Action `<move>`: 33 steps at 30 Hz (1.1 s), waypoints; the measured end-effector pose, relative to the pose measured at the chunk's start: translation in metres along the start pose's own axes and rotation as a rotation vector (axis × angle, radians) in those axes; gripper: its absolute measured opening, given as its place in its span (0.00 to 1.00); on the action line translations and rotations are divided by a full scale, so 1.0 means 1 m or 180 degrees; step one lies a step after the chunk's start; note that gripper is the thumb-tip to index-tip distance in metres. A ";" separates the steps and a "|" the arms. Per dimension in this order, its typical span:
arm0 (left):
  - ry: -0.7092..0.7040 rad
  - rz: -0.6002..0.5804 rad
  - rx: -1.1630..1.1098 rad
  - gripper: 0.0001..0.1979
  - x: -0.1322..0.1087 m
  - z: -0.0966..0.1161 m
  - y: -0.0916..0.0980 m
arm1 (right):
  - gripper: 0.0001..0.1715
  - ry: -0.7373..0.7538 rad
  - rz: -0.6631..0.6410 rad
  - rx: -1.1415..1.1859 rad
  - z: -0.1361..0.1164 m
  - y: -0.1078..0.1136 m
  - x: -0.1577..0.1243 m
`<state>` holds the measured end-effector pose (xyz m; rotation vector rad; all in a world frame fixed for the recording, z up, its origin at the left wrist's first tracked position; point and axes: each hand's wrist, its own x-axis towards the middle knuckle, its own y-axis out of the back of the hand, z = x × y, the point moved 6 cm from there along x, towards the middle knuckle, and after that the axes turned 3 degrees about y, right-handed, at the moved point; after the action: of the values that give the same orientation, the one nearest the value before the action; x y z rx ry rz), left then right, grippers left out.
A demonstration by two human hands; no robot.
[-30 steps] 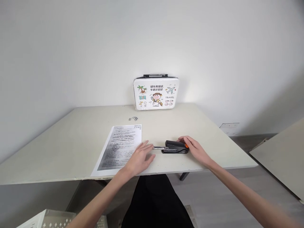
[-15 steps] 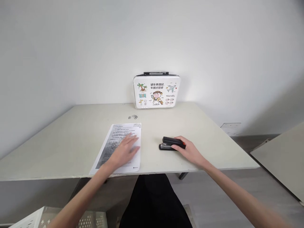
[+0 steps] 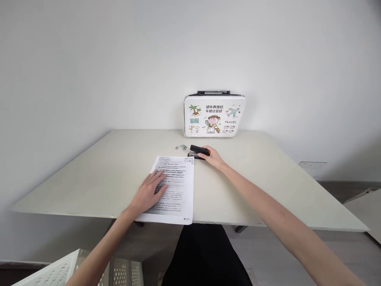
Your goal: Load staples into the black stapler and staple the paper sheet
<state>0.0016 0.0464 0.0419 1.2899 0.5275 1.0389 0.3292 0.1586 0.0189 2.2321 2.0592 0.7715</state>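
Your left hand (image 3: 151, 193) lay flat with its fingers a little spread on the white rectangular sheet of printed paper (image 3: 174, 192), gripping nothing, while your right hand (image 3: 214, 157) was wrapped round the rear of the long black stapler (image 3: 198, 149), which sat at the paper's far right corner, its nose turned left. The chief risk lay at that corner: if your left palm was resting too lightly, which could not be judged from above, a nudge from the stapler could have skewed or creased the paper. Whether the corner was inside the stapler's mouth or merely beside it, you could not tell from this angle. The small loose silver metal staples (image 3: 183, 147) lay just left of the nose, so a leftward slide could have scattered them. As for edges, the paper's bottom reached the near rim of the pale, flat-topped table (image 3: 89, 178), where a tug toward you might have bent it over the side. Beyond the stapler, the white rectangular case with cartoon prints (image 3: 214, 115) limited forward travel, but the tabletop stretched broadly to left and right, leaving room sideways
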 end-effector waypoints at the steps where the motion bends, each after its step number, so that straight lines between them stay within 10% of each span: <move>1: 0.0001 -0.0022 0.0017 0.30 0.000 0.002 -0.001 | 0.27 0.0047 -0.0069 0.0033 -0.002 -0.011 0.008; 6: -0.0012 0.0001 0.0038 0.29 -0.002 0.004 -0.003 | 0.28 0.0217 -0.0294 0.0118 -0.011 -0.048 0.031; 11: 0.0019 0.0043 0.0064 0.28 -0.003 0.004 -0.003 | 0.32 0.0071 0.0056 0.0080 -0.002 -0.031 0.018; 17: 0.0092 0.0260 0.0156 0.26 -0.003 0.006 -0.006 | 0.35 -0.0216 0.0556 -0.0030 0.004 0.015 -0.040; 27: 0.0001 0.0271 0.0306 0.27 -0.002 0.003 -0.005 | 0.18 -0.0275 -0.0091 -0.0084 -0.045 0.055 -0.175; 33: -0.0534 0.0349 0.0679 0.24 0.022 0.025 0.016 | 0.15 -0.0335 -0.0175 -0.0098 -0.059 0.068 -0.206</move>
<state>0.0278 0.0513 0.0681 1.5944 0.4522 0.9724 0.3689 -0.0625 0.0221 2.1412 2.0371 0.6621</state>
